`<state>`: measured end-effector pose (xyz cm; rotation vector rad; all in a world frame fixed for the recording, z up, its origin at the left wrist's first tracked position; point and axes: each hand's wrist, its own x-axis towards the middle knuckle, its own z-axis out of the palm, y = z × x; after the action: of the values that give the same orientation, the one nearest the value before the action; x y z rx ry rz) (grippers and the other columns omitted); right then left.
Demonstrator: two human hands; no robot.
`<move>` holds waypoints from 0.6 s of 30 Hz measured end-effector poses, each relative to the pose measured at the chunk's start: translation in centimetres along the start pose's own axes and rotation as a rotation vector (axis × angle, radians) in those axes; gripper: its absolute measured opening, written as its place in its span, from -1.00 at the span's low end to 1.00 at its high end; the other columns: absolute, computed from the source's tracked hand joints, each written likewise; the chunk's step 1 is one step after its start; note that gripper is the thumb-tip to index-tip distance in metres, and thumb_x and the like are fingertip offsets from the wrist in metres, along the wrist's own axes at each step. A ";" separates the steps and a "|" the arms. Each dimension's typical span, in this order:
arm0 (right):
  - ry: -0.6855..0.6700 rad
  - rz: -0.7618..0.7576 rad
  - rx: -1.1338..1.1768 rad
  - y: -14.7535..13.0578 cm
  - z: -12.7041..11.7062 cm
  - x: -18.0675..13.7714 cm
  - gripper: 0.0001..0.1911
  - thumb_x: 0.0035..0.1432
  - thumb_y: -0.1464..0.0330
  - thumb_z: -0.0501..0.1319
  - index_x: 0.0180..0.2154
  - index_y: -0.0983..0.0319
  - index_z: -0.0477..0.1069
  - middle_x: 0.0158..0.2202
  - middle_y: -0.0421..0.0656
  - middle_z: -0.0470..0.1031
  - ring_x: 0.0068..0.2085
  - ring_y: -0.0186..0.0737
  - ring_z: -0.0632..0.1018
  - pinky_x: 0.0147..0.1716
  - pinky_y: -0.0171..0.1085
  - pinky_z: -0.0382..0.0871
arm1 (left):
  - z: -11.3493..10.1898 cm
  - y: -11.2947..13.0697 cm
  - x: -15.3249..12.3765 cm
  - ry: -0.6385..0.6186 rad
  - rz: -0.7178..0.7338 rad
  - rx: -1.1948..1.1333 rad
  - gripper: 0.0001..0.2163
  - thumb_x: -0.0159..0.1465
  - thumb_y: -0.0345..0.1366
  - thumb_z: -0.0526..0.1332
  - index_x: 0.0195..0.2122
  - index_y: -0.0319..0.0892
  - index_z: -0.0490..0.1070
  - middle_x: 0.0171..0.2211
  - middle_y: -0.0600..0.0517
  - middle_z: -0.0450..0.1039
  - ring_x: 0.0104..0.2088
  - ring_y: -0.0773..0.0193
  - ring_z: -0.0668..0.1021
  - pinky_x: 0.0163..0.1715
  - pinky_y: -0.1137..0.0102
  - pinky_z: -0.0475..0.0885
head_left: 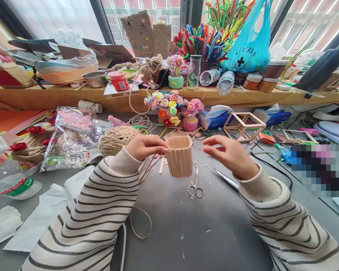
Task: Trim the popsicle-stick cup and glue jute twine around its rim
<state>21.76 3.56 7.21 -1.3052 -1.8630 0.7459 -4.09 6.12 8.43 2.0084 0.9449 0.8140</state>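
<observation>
Pinched at its upper left rim by my left hand (147, 146), a small cup made of wooden craft sticks (180, 162) is held up above the grey table. Its sticks stand side by side around an open top. To the right of the cup, my right hand (230, 152) hovers apart from it, fingers bent and spread with nothing seen between them. Below the cup lie small scissors (196, 186). A pointed metal blade (224, 177) rests under my right hand. Behind my left hand sits a ball of jute twine (115, 138).
Loose craft sticks (161, 165) and white scraps lie around the scissors. Farther back stand crochet flowers (172, 103), a stick-built frame (244, 126) and a tissue pack (216, 116). A plastic bottle (21, 188) lies at left. A black cable (274, 165) runs along the right.
</observation>
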 end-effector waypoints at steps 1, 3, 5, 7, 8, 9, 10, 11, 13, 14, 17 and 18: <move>-0.051 0.008 0.018 0.1 0.7 0.1 -0.43 -0.16 0.02 0.26 -0.18 0.28 0.36 -0.14 0.02 0.44 -0.11 -0.09 0.46 -0.18 -0.13 0.40 | 0.0 0.0 0.0 0.019 -0.016 -0.019 -0.76 0.01 -0.12 0.28 -0.49 -0.21 0.51 -0.58 0.05 0.44 -0.53 0.39 0.44 -0.51 0.51 0.36; -0.148 0.029 0.049 0.2 2.0 0.1 -0.17 -0.31 0.05 0.34 0.00 0.29 0.21 0.04 0.08 0.29 0.05 -0.01 0.34 -0.02 -0.04 0.28 | -0.1 0.1 -0.1 0.044 -0.046 -0.056 -0.76 -0.01 -0.11 0.29 -0.50 -0.21 0.51 -0.60 0.07 0.42 -0.55 0.41 0.43 -0.52 0.52 0.36; -0.234 0.013 0.143 0.4 3.2 0.1 -0.12 -0.26 0.07 0.34 0.07 0.28 0.11 0.07 0.07 0.25 0.07 -0.07 0.33 0.02 -0.06 0.25 | -0.2 0.2 -0.1 0.054 -0.078 -0.089 -0.75 -0.03 -0.10 0.30 -0.51 -0.21 0.51 -0.61 0.08 0.41 -0.56 0.42 0.42 -0.52 0.51 0.36; -0.290 -0.016 0.237 0.5 3.9 0.0 -0.22 -0.17 0.10 0.30 0.06 0.24 0.11 0.05 0.01 0.28 0.01 -0.14 0.39 -0.01 -0.11 0.29 | -0.1 0.3 -0.1 0.040 -0.112 -0.119 -0.75 -0.05 -0.11 0.31 -0.52 -0.22 0.50 -0.61 0.08 0.41 -0.56 0.41 0.42 -0.51 0.50 0.38; -0.302 -0.023 0.265 0.5 4.1 -0.1 -0.28 -0.13 0.12 0.29 0.04 0.23 0.13 0.03 -0.02 0.31 -0.02 -0.16 0.41 -0.04 -0.13 0.31 | 0.0 0.3 -0.1 0.028 -0.129 -0.134 -0.75 -0.06 -0.11 0.32 -0.53 -0.23 0.50 -0.61 0.07 0.41 -0.56 0.40 0.43 -0.50 0.49 0.38; -0.300 -0.024 0.277 0.5 4.2 -0.1 -0.33 -0.11 0.13 0.28 0.01 0.23 0.17 0.01 -0.04 0.34 -0.05 -0.17 0.43 -0.06 -0.14 0.32 | 0.1 0.4 -0.1 0.018 -0.143 -0.153 -0.75 -0.06 -0.11 0.32 -0.53 -0.23 0.50 -0.60 0.07 0.42 -0.55 0.40 0.44 -0.50 0.48 0.39; -0.290 -0.016 0.275 0.5 4.2 -0.2 -0.37 -0.11 0.14 0.28 -0.01 0.24 0.20 -0.02 -0.05 0.36 -0.06 -0.17 0.44 -0.07 -0.14 0.33 | 0.2 0.4 -0.1 0.011 -0.155 -0.173 -0.75 -0.07 -0.12 0.32 -0.53 -0.24 0.50 -0.59 0.06 0.42 -0.55 0.40 0.44 -0.50 0.48 0.39; -0.277 -0.005 0.265 0.5 4.2 -0.2 -0.39 -0.12 0.14 0.28 -0.03 0.25 0.22 -0.04 -0.05 0.37 -0.07 -0.17 0.44 -0.07 -0.14 0.33 | 0.3 0.4 0.0 0.007 -0.167 -0.191 -0.75 -0.07 -0.13 0.33 -0.53 -0.24 0.49 -0.59 0.07 0.42 -0.55 0.41 0.44 -0.50 0.49 0.39; -0.262 0.022 0.254 0.5 4.1 -0.2 -0.39 -0.14 0.16 0.30 -0.06 0.28 0.25 -0.06 -0.05 0.39 -0.08 -0.17 0.44 -0.08 -0.14 0.34 | 0.5 0.5 0.0 0.013 -0.203 -0.222 -0.76 -0.09 -0.15 0.34 -0.53 -0.24 0.50 -0.60 0.08 0.42 -0.55 0.42 0.43 -0.52 0.51 0.36; -0.259 0.035 0.258 0.6 4.1 -0.2 -0.39 -0.14 0.17 0.30 -0.06 0.28 0.25 -0.06 -0.05 0.39 -0.09 -0.17 0.45 -0.08 -0.14 0.34 | 0.6 0.5 0.1 0.015 -0.229 -0.239 -0.76 -0.10 -0.15 0.35 -0.53 -0.25 0.50 -0.62 0.08 0.41 -0.56 0.42 0.42 -0.53 0.52 0.35; -0.295 0.081 0.280 0.8 4.1 -0.5 -0.42 -0.13 0.15 0.29 -0.08 0.28 0.28 -0.09 -0.05 0.42 -0.12 -0.16 0.47 -0.13 -0.15 0.37 | 1.0 0.7 0.1 0.020 -0.341 -0.311 -0.75 -0.16 -0.17 0.38 -0.53 -0.25 0.50 -0.62 0.09 0.43 -0.56 0.44 0.42 -0.53 0.53 0.35; -0.315 0.101 0.291 0.9 4.1 -0.7 -0.44 -0.11 0.13 0.27 -0.09 0.28 0.29 -0.10 -0.05 0.43 -0.13 -0.15 0.47 -0.15 -0.15 0.38 | 1.1 0.7 0.1 0.020 -0.379 -0.342 -0.74 -0.18 -0.17 0.39 -0.53 -0.24 0.50 -0.61 0.10 0.44 -0.56 0.44 0.42 -0.52 0.53 0.35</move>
<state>18.97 3.00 4.05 -1.1495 -1.8480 1.2863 -2.97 5.49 8.46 1.4734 1.0747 0.7263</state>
